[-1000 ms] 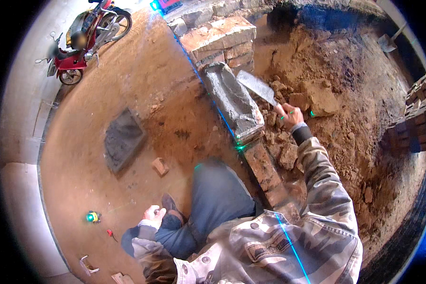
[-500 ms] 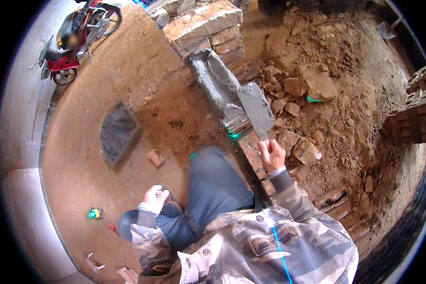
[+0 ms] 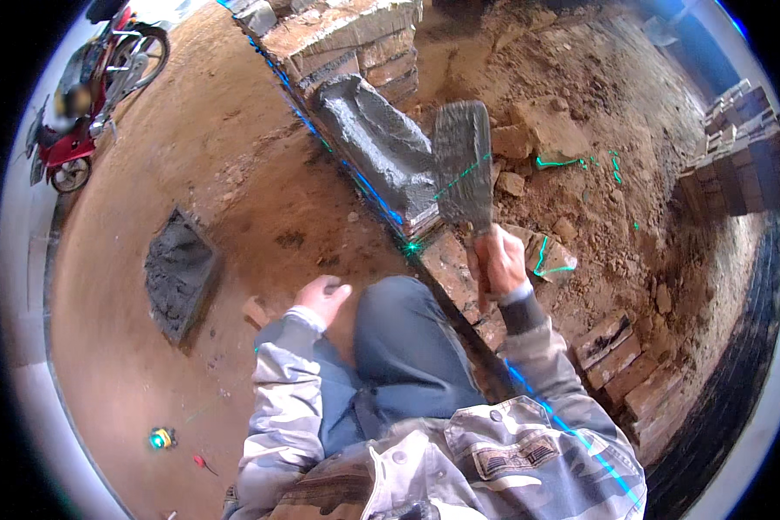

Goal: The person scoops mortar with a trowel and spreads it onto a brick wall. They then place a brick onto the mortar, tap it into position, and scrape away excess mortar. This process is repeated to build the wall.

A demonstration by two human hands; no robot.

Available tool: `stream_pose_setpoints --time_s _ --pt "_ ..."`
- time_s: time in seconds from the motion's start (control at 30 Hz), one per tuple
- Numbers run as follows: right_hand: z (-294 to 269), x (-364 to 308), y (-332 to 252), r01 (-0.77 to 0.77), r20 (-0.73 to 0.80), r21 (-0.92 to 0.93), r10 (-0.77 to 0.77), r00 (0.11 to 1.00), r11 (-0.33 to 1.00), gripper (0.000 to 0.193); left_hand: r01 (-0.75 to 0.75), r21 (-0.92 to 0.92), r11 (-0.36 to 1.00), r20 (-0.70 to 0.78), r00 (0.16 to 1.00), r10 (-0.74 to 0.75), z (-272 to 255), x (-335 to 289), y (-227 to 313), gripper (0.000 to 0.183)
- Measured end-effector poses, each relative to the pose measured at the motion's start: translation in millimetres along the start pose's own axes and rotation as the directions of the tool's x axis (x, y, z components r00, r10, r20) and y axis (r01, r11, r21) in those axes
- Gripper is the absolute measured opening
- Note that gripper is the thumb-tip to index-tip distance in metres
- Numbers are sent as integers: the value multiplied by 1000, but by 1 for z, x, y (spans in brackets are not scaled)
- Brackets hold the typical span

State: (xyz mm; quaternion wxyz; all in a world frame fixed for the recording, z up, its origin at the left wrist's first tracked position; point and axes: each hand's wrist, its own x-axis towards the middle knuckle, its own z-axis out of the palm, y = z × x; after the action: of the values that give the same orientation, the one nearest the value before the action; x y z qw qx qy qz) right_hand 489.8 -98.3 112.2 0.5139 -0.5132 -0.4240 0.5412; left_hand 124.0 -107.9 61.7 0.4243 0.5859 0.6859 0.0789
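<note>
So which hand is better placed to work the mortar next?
Probably the right hand: it grips the trowel, whose blade is close by the mortar. The left hand shows no tool and is farther away.

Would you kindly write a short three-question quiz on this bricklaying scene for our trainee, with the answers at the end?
1. Short answer: which tool is held in the person's right hand?
2. True or false: a red motorcycle stands toward the upper left of the view.
3. Fill in the blank: the grey mortar bed lies on top of ____.

Key:
1. A trowel, its blade pointing away from the person.
2. True.
3. Brickwork.
</note>
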Motion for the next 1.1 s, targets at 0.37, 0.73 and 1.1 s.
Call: stream_pose_setpoints --time_s 0.37,0.73,1.1 --pt "9 -87 96 -192 -228 -44 177 957 980 44 -305 207 930 457 871 184 66 39 11 58" --pt "86 -17 72 302 -434 -204 -363 825 931 37 -450 114 885 582 753 308 97 5 30 66" --pt "43 -161 90 -186 -588 -563 -233 774 805 33 -557 85 826 668 647 368 106 18 33 51"
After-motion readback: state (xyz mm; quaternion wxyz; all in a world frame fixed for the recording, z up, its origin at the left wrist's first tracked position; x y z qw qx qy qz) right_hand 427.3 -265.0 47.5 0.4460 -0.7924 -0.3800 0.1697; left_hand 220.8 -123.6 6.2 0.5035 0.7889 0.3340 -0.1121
